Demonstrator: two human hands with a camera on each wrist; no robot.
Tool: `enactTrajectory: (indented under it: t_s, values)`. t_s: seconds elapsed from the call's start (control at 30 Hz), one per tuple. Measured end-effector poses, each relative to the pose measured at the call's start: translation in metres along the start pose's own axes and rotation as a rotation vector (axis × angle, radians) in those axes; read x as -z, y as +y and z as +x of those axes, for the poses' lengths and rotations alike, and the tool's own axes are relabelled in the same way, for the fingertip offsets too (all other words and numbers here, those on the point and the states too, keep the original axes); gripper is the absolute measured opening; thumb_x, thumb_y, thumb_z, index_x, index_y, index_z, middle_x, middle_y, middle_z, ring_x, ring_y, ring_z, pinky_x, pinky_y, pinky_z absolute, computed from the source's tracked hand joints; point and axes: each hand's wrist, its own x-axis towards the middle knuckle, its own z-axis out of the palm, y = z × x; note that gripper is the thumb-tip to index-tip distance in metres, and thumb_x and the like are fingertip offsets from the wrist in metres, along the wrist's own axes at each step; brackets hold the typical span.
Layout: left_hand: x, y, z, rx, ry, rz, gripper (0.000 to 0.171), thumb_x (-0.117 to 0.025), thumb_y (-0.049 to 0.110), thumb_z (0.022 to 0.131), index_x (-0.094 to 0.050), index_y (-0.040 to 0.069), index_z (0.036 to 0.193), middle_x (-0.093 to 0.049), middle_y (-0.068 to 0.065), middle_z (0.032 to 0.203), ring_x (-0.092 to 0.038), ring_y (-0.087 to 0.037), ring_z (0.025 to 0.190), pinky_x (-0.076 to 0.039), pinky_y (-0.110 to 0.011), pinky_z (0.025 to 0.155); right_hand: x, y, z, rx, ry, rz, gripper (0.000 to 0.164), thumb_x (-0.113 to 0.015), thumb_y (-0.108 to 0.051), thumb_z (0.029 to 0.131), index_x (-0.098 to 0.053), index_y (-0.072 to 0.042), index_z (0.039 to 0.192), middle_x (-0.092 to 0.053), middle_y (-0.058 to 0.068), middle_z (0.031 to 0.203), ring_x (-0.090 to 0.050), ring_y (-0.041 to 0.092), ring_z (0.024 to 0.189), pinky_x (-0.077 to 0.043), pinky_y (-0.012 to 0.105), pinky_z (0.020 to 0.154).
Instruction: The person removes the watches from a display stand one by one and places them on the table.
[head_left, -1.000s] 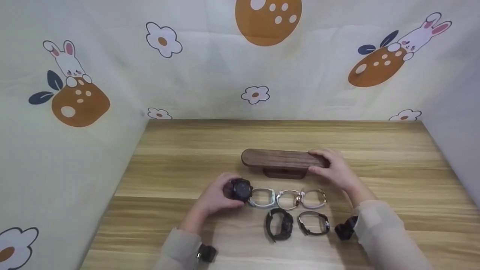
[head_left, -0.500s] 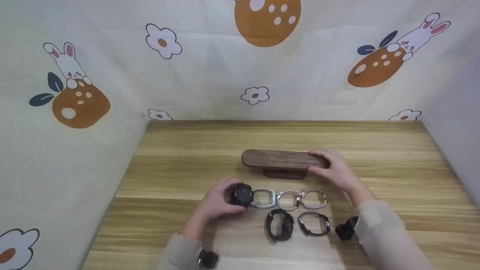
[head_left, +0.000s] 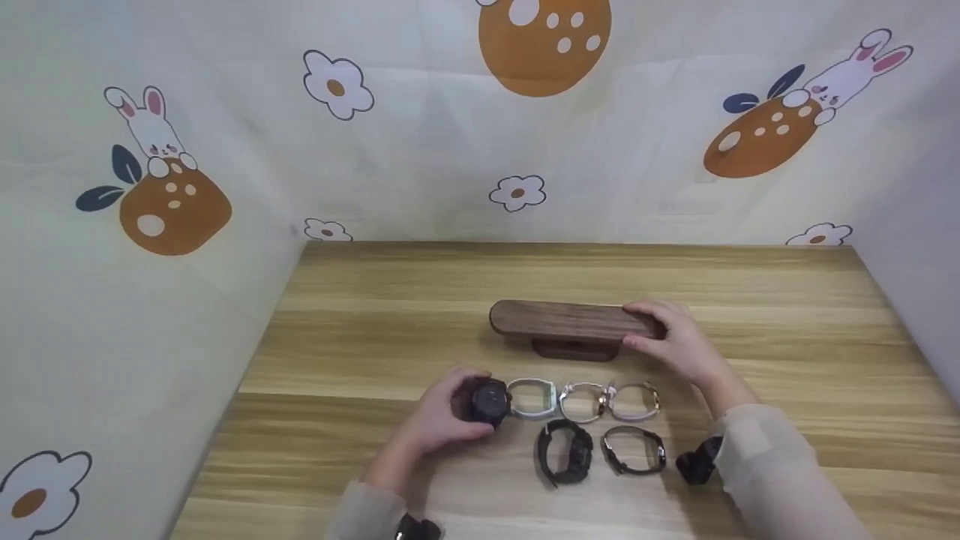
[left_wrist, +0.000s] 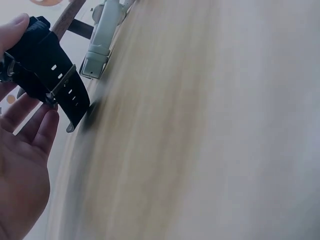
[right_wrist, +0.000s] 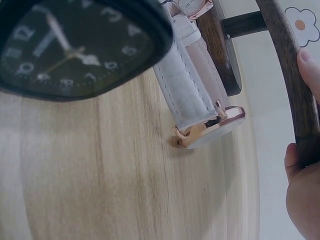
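My left hand (head_left: 442,416) grips a black watch (head_left: 491,401) between thumb and fingers, its dial facing up. In the left wrist view, the tail of the buckled black strap (left_wrist: 67,85) hangs at the tabletop; whether it touches is hard to tell. Right of that watch a pale mint watch (head_left: 532,397) lies very close. My right hand (head_left: 679,345) holds the right end of a dark wooden watch stand (head_left: 570,319), thumb in front and fingers behind. The right wrist view shows the stand's bar (right_wrist: 295,85) in that grip.
Beside the mint watch lie a white-strapped watch (head_left: 583,403) and another pale watch (head_left: 634,401). In front of them are a chunky black watch (head_left: 577,454) and a slim black one (head_left: 634,451). Patterned cloth (head_left: 420,150) rises behind the wooden table (head_left: 360,322).
My left hand has brought the black watch slightly nearer the table's front, level with the row of pale watches. The right hand and the stand have stayed put.
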Motion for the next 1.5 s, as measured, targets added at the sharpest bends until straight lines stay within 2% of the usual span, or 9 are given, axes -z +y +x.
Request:
enactTrajectory:
  t_s: [0.07,0.13,0.3,0.4,0.57,0.77,0.97,1.23,1.5]
  values:
    - [0.000,0.007,-0.002,-0.018,-0.005,0.011,0.066,-0.084,0.010,0.061,-0.056,0.000,0.121,-0.056,-0.011,0.118,-0.050,-0.027,0.111,-0.033,-0.044,0.102,0.000,0.000,0.000,-0.004,0.000,-0.008,0.055,-0.075,-0.028,0.078,-0.056,-0.012,0.127,-0.050,0.016,0.131,-0.039,0.036,0.119,-0.028,0.058,0.102]
    - [-0.001,0.007,-0.003,-0.029,-0.003,0.033,0.068,-0.084,0.010,0.060,-0.056,0.001,0.121,-0.056,-0.010,0.119,-0.050,-0.026,0.111,-0.034,-0.044,0.101,0.000,0.000,0.000,-0.007,0.002,-0.016,0.055,-0.075,-0.028,0.078,-0.056,-0.012,0.127,-0.051,0.016,0.130,-0.040,0.035,0.118,-0.028,0.057,0.101]
    - [-0.007,-0.015,-0.001,-0.034,-0.001,0.057,0.072,-0.086,0.017,0.059,-0.057,0.010,0.124,-0.056,-0.001,0.123,-0.048,-0.021,0.115,-0.032,-0.044,0.104,0.000,0.000,0.000,-0.019,0.005,-0.014,0.055,-0.075,-0.027,0.077,-0.056,-0.011,0.126,-0.051,0.016,0.129,-0.040,0.034,0.117,-0.029,0.056,0.101]
    - [-0.009,-0.019,-0.003,-0.032,-0.010,0.029,0.073,-0.087,0.021,0.059,-0.057,0.010,0.125,-0.056,0.000,0.122,-0.048,-0.019,0.114,-0.031,-0.044,0.104,-0.001,0.000,0.000,-0.025,0.004,-0.008,0.055,-0.075,-0.029,0.077,-0.056,-0.011,0.127,-0.051,0.016,0.129,-0.040,0.034,0.116,-0.029,0.056,0.100]
    - [-0.012,-0.018,-0.006,-0.026,-0.024,-0.002,0.076,-0.086,0.025,0.059,-0.055,0.008,0.126,-0.056,-0.001,0.123,-0.049,-0.021,0.114,-0.031,-0.048,0.104,0.000,0.000,0.000,-0.035,0.004,-0.003,0.056,-0.075,-0.030,0.078,-0.056,-0.012,0.127,-0.050,0.015,0.130,-0.039,0.034,0.117,-0.029,0.057,0.100]
    - [-0.016,-0.016,-0.007,-0.009,-0.036,0.016,0.074,-0.087,0.026,0.059,-0.055,0.012,0.124,-0.055,0.002,0.118,-0.051,-0.018,0.108,-0.036,-0.043,0.100,-0.001,0.001,-0.001,-0.032,0.010,-0.004,0.057,-0.074,-0.031,0.078,-0.056,-0.011,0.127,-0.050,0.016,0.130,-0.039,0.034,0.117,-0.029,0.058,0.101]
    - [-0.021,-0.017,-0.008,0.000,-0.046,0.026,0.074,-0.087,0.028,0.059,-0.054,0.014,0.124,-0.051,0.001,0.121,-0.049,-0.020,0.109,-0.036,-0.045,0.099,-0.001,0.001,-0.001,-0.027,0.013,-0.009,0.057,-0.075,-0.031,0.077,-0.056,-0.012,0.127,-0.050,0.016,0.131,-0.039,0.035,0.118,-0.028,0.058,0.101]
    - [-0.030,-0.019,-0.009,-0.021,-0.040,0.018,0.072,-0.087,0.025,0.059,-0.056,0.012,0.123,-0.052,0.000,0.118,-0.050,-0.019,0.105,-0.039,-0.042,0.096,-0.002,0.001,-0.002,-0.015,0.028,0.011,0.055,-0.076,-0.025,0.078,-0.056,-0.010,0.127,-0.050,0.017,0.129,-0.038,0.035,0.118,-0.028,0.056,0.101]
    - [-0.034,-0.017,-0.009,-0.023,-0.051,0.048,0.075,-0.087,0.030,0.060,-0.055,0.013,0.126,-0.050,0.001,0.122,-0.050,-0.019,0.111,-0.037,-0.047,0.099,-0.002,0.002,-0.001,-0.003,0.033,-0.012,0.055,-0.076,-0.027,0.078,-0.057,-0.010,0.126,-0.052,0.016,0.127,-0.040,0.034,0.116,-0.029,0.056,0.100]
